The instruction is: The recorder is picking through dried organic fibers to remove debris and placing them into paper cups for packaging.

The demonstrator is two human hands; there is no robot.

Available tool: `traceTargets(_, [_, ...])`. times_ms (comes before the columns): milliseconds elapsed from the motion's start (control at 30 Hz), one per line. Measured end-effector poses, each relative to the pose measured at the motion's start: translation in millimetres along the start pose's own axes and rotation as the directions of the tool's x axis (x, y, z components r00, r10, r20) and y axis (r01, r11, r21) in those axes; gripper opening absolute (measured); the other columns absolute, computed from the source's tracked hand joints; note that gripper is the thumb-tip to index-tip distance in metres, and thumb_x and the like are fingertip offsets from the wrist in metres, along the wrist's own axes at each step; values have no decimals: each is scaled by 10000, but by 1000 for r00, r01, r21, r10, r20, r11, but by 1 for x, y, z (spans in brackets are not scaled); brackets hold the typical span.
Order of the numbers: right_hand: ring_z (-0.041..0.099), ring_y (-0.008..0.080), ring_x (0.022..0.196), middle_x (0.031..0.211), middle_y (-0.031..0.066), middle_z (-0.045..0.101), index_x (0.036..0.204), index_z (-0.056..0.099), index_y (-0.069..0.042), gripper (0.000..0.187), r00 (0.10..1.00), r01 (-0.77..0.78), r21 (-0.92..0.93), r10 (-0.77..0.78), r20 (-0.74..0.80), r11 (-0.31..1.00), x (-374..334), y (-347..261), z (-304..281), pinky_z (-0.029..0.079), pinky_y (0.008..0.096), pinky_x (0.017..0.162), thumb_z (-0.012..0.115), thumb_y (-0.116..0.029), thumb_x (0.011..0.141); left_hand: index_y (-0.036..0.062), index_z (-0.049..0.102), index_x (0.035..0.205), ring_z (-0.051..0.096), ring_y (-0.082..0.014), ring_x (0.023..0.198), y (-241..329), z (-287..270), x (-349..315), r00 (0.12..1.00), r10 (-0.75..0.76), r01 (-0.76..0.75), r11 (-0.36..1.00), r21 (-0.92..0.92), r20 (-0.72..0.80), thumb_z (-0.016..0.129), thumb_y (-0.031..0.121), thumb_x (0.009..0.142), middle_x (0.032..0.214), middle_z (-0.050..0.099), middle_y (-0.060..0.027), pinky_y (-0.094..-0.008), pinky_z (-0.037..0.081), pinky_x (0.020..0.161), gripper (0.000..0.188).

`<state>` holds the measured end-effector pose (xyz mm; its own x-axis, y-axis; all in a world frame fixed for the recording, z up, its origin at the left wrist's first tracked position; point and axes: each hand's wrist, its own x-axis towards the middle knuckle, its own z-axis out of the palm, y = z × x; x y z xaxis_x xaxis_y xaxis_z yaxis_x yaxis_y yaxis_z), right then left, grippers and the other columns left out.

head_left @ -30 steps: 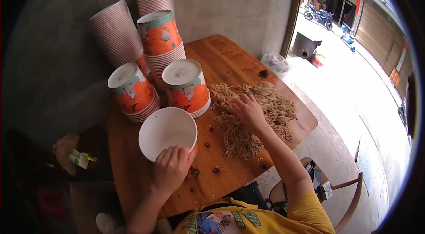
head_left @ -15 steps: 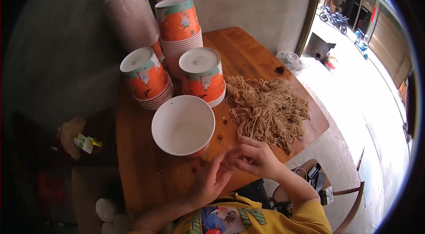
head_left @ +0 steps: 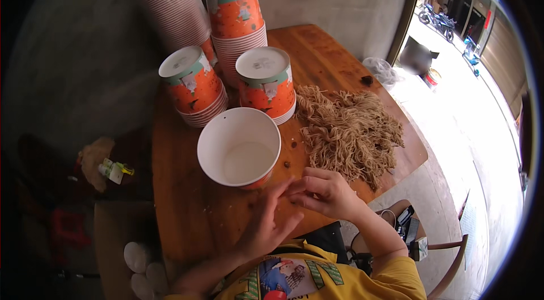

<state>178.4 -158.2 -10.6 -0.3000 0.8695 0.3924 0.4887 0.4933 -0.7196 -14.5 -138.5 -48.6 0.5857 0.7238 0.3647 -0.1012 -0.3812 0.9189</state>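
Observation:
At the table's near side my left hand (head_left: 270,222) has its fingers stretched out and its thumb apart. Its fingertips meet those of my right hand (head_left: 328,193), whose fingers are curled in a pinch; whatever they may hold is hidden. Just beyond them an empty white paper bucket (head_left: 241,147) stands mouth up, tilted toward me in view. To its right lies a heap of tan, wavy strands (head_left: 354,135), like dried noodles or yarn. Behind the bucket are two short stacks of upturned orange paper buckets, a left stack (head_left: 195,87) and a right stack (head_left: 266,90).
Taller bucket stacks, one orange-topped (head_left: 237,16) and one wrapped in plastic (head_left: 174,11), stand against the wall. Dark crumbs dot the wooden table (head_left: 187,186). A box with white rolled items (head_left: 136,257) sits lower left; a chair (head_left: 453,266) is lower right.
The view has shifted, so the table things sit slightly higher and to the right. My left hand's fingers have spread more, and both hands stay together near the bucket.

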Motion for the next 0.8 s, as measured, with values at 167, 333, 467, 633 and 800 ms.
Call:
traceTargets(167, [628, 273, 747, 818, 95, 609, 904, 643, -39, 69, 980, -30, 18, 33, -197, 999, -2, 17, 1, 509, 348, 660, 674, -49, 843, 14, 509, 1249, 488, -97, 742, -14, -15, -10, 940, -307, 336, 908, -250, 149, 509, 116, 1000, 825, 512, -16, -240, 443, 708, 269])
traceTargets(333, [603, 271, 736, 796, 90, 592, 878, 632, -48, 69, 960, -199, -113, 171, -221, 973, -18, 38, -1, 497, 360, 634, 681, -85, 847, 29, 537, 1095, 448, -53, 673, -21, -40, -40, 887, -450, 453, 891, -10, 102, 416, 152, 1041, 759, 465, 16, -194, 412, 652, 181])
traceTargets(467, [593, 269, 758, 783, 89, 572, 855, 623, -61, 80, 967, -154, -272, 89, -238, 950, -26, 55, 10, 498, 376, 646, 691, -94, 826, 24, 523, 977, 496, -56, 577, -13, -55, -45, 920, -389, 388, 891, 235, -43, 507, 101, 1000, 660, 505, -6, -225, 417, 534, 82])
traceTargets(633, [582, 307, 925, 1000, 95, 607, 955, 628, -62, 182, 973, -151, -537, 29, -228, 830, -27, 58, 25, 485, 385, 802, 705, -67, 790, 65, 534, 890, 603, -236, 544, 9, -69, -36, 950, -287, 305, 771, 560, -123, 698, 168, 885, 636, 578, -97, -337, 462, 499, 193])
traceTargets(800, [597, 292, 1002, 1082, 134, 607, 1097, 595, -28, 229, 978, -86, 176, 116, -171, 981, -7, 3, 60, 479, 351, 854, 639, -123, 894, 59, 518, 902, 622, -287, 669, 29, -60, -21, 997, -79, 51, 725, 687, 9, 689, 153, 873, 733, 598, -107, -386, 479, 556, 198])
